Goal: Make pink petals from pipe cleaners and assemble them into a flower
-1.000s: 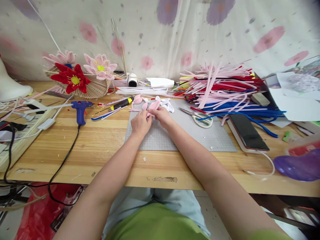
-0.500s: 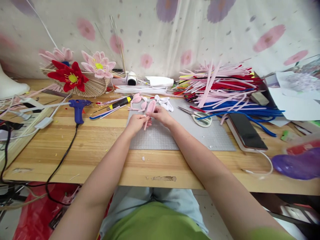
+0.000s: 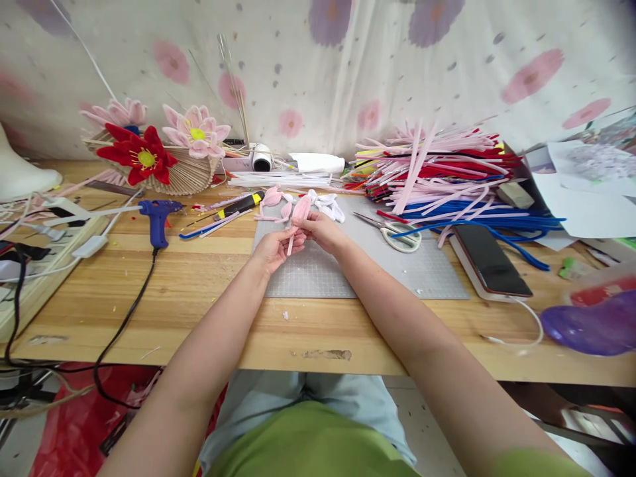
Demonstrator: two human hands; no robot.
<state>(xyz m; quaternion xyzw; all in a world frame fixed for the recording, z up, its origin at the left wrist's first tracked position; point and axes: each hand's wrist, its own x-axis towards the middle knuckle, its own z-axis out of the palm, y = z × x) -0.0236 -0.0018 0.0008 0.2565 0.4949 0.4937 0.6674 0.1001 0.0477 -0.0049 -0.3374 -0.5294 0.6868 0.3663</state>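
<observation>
A pink fuzzy petal with a stem pointing down is held between my two hands above the grey cutting mat. My left hand pinches the stem near the petal's base. Thumb and fingers of my right hand grip the petal's lower right side. Behind them on the mat's back edge lie pink petal pieces and white looped pieces. White-handled scissors rest to the right.
A blue glue gun with its cord is at left, near a yellow-black cutter. Fuzzy stems are heaped at back right, beside a phone. Red and pink flowers stand at back left.
My left hand has turned slightly, its fingers showing more below the petal. The petal has tilted a little in my hands. Both hands keep their hold.
</observation>
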